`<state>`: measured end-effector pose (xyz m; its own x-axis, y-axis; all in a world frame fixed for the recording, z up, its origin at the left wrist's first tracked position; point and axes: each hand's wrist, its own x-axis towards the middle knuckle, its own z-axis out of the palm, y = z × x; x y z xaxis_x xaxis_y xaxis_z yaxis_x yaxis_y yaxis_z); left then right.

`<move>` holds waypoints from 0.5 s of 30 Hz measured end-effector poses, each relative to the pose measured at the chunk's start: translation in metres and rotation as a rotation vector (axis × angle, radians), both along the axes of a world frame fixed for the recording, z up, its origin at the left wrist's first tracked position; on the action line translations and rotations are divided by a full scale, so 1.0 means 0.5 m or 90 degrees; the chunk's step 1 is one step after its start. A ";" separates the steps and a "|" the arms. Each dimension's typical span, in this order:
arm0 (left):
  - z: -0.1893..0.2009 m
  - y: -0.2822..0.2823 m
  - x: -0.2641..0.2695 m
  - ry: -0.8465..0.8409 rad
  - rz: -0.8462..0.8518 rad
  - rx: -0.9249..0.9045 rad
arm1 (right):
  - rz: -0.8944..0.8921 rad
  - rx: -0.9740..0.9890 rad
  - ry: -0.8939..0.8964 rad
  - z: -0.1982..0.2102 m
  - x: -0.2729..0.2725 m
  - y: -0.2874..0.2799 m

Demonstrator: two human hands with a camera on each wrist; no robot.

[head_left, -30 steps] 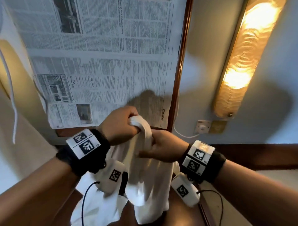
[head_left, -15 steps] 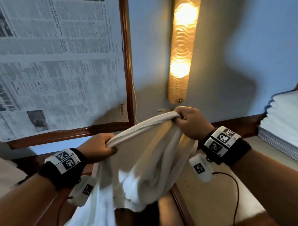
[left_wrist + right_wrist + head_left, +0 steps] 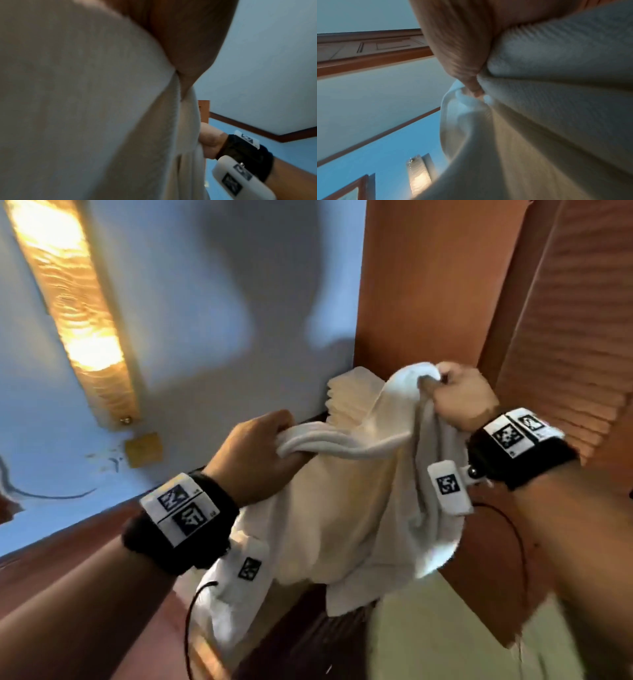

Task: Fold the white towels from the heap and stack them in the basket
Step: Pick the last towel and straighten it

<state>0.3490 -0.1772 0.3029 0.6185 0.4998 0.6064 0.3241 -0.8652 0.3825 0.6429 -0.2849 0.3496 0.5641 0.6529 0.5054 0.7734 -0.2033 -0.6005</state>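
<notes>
The left hand (image 3: 255,455) is closed in a fist around a bunched upper edge of the white towel (image 3: 346,508). The right hand (image 3: 462,398) is also clenched on the towel and grasps another bunch of the same edge, higher than the left. Between the two grips the edge runs as a rolled band, rising to the right, and the rest of the cloth hangs down in loose folds in front of the person. In the left wrist view the towel (image 3: 77,108) fills most of the picture, and the right hand (image 3: 210,143) shows beside its edge. In the right wrist view the fingers (image 3: 467,75) pinch the cloth (image 3: 556,108) tightly.

Compared with half a second ago, both hands keep their hold, but the view has turned to the right: the framed newspaper is gone from the picture, the wall lamp (image 3: 73,313) is now at the far left, and a wooden panel (image 3: 418,285) and a slatted door (image 3: 575,320) stand on the right. A stack of folded towels (image 3: 349,395) is just behind the held towel.

The wooden panel is close behind the right hand. Below the hanging cloth a pale surface (image 3: 445,638) is seen, blurred.
</notes>
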 end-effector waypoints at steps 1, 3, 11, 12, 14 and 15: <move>0.012 -0.026 0.055 -0.016 -0.015 -0.007 | 0.006 -0.010 -0.005 -0.003 0.024 -0.027; 0.033 -0.052 0.143 -0.064 -0.009 -0.028 | 0.028 -0.028 -0.004 -0.017 0.064 -0.073; 0.011 -0.016 0.398 -0.069 -0.034 -0.124 | 0.067 -0.036 0.093 -0.121 0.211 -0.180; -0.007 -0.019 0.434 -0.005 -0.072 -0.131 | 0.081 -0.020 0.104 -0.129 0.220 -0.176; -0.042 -0.029 0.508 0.134 -0.168 -0.134 | 0.112 0.009 0.108 -0.134 0.242 -0.154; -0.059 -0.033 0.545 0.178 -0.233 -0.140 | 0.129 0.021 0.112 -0.133 0.254 -0.139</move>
